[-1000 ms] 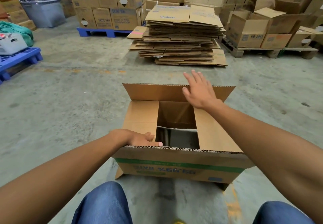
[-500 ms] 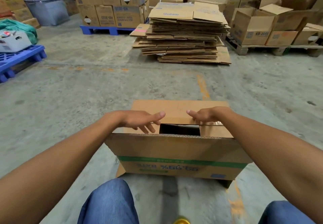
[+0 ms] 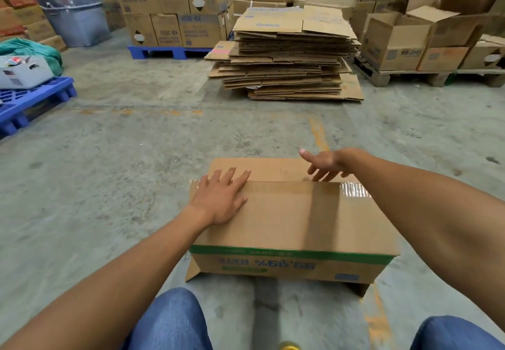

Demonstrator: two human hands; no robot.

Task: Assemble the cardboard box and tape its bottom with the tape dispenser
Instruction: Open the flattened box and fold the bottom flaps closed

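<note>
A brown cardboard box [image 3: 289,221] with a green stripe and upside-down blue print stands on the concrete floor in front of my knees. Its upward flaps are folded shut, the near flap meeting the far flap at a seam. My left hand [image 3: 221,199] lies flat, fingers spread, on the left part of the near flap. My right hand [image 3: 323,165] hovers over the far right of the box with loose open fingers and holds nothing. Old clear tape shows at the flap corners. No tape dispenser is in view.
A tall pile of flattened cardboard [image 3: 289,54] lies on the floor straight ahead. Stacked boxes on a blue pallet [image 3: 166,51] stand at the back left, open boxes on a wooden pallet [image 3: 426,75] at the back right. Another blue pallet [image 3: 32,100] sits at the left.
The far and near flaps went from open to folded shut over the box. My left hand moved onto the near flap and my right hand lifted off toward the far right.
</note>
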